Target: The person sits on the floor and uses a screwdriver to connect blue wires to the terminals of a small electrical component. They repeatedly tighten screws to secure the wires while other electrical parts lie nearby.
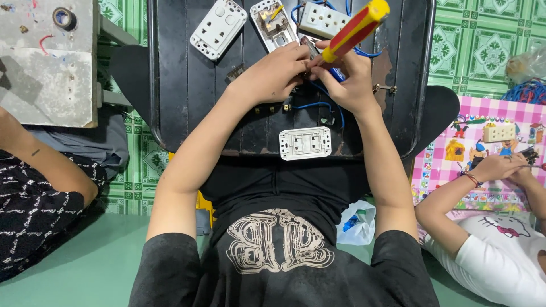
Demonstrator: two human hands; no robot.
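Gripping a screwdriver with a red and yellow handle, the right hand is held over a black tray, the handle slanting up and away. The left hand is closed around a small part just beside the tool's tip; what that part is cannot be told. Blue wires are seen running beneath both hands. Three white sockets are laid on the tray: one at the far left, one at the far edge, one at the near rim. An opened switch body is placed between the far two. A co-worker's hands are kept well apart, over a pink mat.
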